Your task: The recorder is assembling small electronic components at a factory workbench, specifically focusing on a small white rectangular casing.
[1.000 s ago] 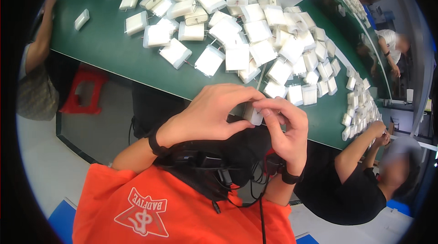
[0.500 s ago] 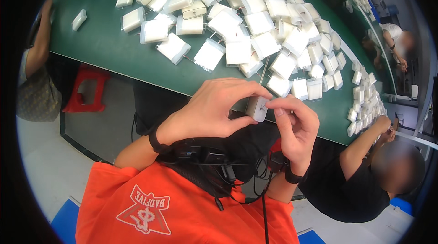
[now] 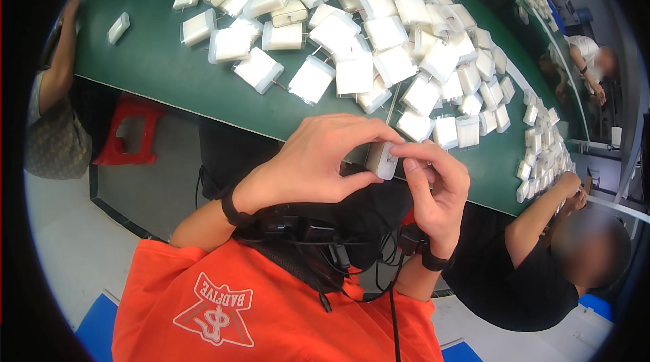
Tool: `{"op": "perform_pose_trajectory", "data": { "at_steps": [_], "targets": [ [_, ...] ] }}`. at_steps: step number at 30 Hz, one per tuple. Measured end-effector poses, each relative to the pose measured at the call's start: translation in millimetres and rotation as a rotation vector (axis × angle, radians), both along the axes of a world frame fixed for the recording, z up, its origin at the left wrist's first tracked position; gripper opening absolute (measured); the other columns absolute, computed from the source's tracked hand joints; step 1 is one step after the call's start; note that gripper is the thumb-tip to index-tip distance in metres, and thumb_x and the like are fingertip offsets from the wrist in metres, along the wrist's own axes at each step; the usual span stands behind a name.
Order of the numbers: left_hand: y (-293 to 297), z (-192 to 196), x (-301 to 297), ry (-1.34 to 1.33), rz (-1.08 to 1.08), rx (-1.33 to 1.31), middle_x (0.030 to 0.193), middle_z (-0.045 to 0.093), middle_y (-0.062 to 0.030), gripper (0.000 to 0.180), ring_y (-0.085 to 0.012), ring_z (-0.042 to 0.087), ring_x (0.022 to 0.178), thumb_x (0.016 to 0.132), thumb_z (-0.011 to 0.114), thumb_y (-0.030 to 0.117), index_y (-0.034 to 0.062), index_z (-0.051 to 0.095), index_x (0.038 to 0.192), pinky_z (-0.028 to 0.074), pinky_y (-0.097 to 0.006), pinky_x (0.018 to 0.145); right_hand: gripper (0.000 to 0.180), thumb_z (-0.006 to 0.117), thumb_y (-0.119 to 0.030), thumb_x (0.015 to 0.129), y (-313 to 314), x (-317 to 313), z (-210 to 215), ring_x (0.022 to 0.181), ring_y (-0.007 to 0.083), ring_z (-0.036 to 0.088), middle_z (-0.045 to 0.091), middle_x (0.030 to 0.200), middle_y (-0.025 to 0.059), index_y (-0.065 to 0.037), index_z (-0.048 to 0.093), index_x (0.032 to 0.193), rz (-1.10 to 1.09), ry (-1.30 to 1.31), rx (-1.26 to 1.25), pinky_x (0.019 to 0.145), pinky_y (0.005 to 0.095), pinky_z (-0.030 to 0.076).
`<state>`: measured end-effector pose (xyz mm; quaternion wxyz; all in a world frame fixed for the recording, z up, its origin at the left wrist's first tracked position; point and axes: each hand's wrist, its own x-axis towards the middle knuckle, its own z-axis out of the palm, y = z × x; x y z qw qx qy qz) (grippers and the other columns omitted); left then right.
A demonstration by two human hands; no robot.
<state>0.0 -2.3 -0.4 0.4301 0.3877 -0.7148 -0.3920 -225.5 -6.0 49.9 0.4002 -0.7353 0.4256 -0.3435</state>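
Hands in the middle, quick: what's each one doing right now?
Left hand: closed, holding a white block between thumb and fingers.
Right hand: partly curled at the block's end; whether it grips anything cannot be told.

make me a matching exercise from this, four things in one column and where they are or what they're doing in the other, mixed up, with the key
1. left hand
2. right hand
3. red stool
4. lone white block

A. on the green table, apart from the pile of white blocks
B. index finger at the right-facing end of the held block
C. below the table's edge, at the picture's left
D. grips the held block between thumb and finger

Pairs: 1-D, 2-B, 3-C, 4-A
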Motion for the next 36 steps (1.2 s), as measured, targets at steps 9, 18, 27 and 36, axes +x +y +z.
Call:
{"op": "perform_pose_trajectory", "data": {
  "at_steps": [9, 18, 27, 36],
  "targets": [
    [1.2, -1.8, 0.4, 0.002, -0.003, -0.004, 0.116, 0.080, -0.0088, 0.050, -0.0312, 0.076, 0.104, 0.077, 0.090, 0.008, 0.0077, 0.076, 0.125, 0.059, -0.039, 0.091, 0.019, 0.068, 0.006, 0.097, 1.3, 1.5, 3.0, 0.064, 0.0089, 0.039, 0.067, 0.080, 0.0029, -0.001, 0.079, 0.110, -0.057, 0.043, 0.031, 0.058, 0.0273, 0.032],
    [1.0, -1.6, 0.6, -0.008, -0.007, -0.003, 0.114, 0.079, -0.0098, 0.051, -0.0324, 0.076, 0.103, 0.076, 0.090, 0.008, 0.0066, 0.075, 0.124, 0.059, -0.040, 0.090, 0.018, 0.067, 0.005, 0.098, 0.0, 4.0, 5.8, 0.063, 0.0092, 0.040, 0.068, 0.081, 0.0031, -0.002, 0.079, 0.110, -0.050, 0.080, 0.002, 0.058, 0.0276, 0.033],
    [0.2, -1.2, 0.7, -0.005, -0.006, -0.021, 0.108, 0.078, -0.0111, 0.047, -0.0342, 0.075, 0.100, 0.077, 0.090, 0.007, 0.0059, 0.074, 0.121, 0.059, -0.040, 0.087, 0.018, 0.061, 0.007, 0.098, -10.9, 16.0, 21.7, 0.070, 0.0152, 0.064, 0.072, 0.088, 0.0105, 0.002, 0.074, 0.109, 0.056, 0.063, 0.150, 0.067, 0.0302, 0.052],
    [0.9, 0.3, 0.5, 0.012, 0.001, -0.017, 0.107, 0.078, -0.0104, 0.046, -0.0339, 0.075, 0.100, 0.077, 0.089, 0.007, 0.0062, 0.074, 0.120, 0.059, -0.041, 0.087, 0.019, 0.065, 0.008, 0.093, -12.5, 14.6, 29.3, 0.069, 0.0171, 0.063, 0.065, 0.082, 0.0099, 0.001, 0.075, 0.107, 0.125, 0.204, 0.010, 0.066, 0.0306, 0.050]
  ]
}}
